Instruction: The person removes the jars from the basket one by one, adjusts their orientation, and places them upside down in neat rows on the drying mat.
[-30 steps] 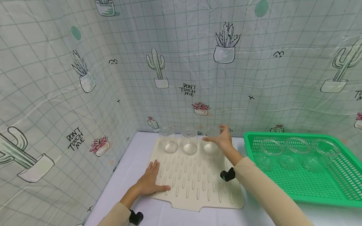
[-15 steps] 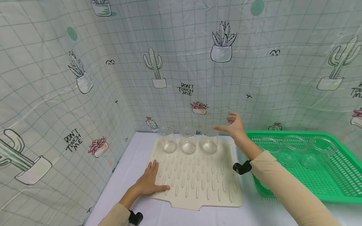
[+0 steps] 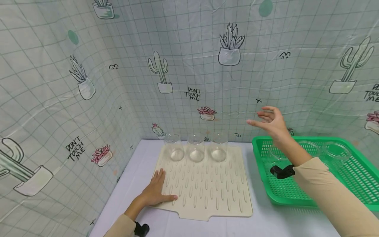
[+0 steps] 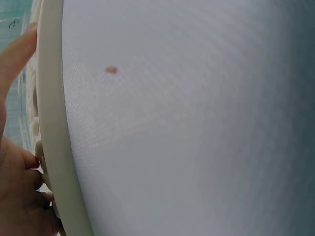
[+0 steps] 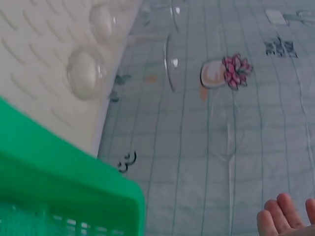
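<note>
Three clear cups stand upright in a row along the back of a cream ridged draining board: the left cup, the middle cup and the right cup. My left hand rests with spread fingers on the board's left front part. In the left wrist view its thumb and fingers lie along the board edge. Holding nothing, my right hand is raised over the back left of a green basket, fingers loosely bent and apart from the thumb.
Clear cups stand in the basket at right, including one cup at its right; my right forearm partly hides others. A white cloth covers the table. A curtain with cactus prints hangs behind and at left.
My right hand has let go of the right cup on the board, then moved right and up to above the basket. The left hand has stayed on the board.
</note>
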Available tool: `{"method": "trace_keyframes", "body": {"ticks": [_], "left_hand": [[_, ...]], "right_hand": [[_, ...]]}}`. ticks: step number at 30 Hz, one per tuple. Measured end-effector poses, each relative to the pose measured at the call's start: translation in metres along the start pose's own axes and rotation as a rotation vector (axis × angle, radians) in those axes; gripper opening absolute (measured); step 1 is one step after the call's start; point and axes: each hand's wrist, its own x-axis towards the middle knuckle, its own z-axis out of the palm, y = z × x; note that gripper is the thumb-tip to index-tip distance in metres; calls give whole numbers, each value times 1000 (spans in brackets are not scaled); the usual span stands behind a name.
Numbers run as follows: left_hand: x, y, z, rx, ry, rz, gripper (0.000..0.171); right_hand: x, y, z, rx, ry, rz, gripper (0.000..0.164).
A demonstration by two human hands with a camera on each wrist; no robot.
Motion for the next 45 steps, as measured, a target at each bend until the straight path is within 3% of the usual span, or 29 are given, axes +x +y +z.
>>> {"method": "trace_keyframes", "body": {"ticks": [11, 17, 25, 33, 45], "left_hand": [[4, 3, 3, -16, -13, 16, 116], [-1, 0, 1, -22, -7, -22, 116], [1, 1, 2, -25, -6, 4, 116], [-1, 1, 0, -14, -5, 4, 116], [1, 0, 2, -21, -3, 2, 116]], "right_hand": [[-12, 8, -60, -19, 65, -17, 54], [-10, 12, -81, 91, 49, -55, 53], [-19, 24, -130, 93, 97, -61, 56], [-26, 51, -165, -161, 232, 22, 63], [-41, 90, -202, -213, 184, 34, 77]]}}
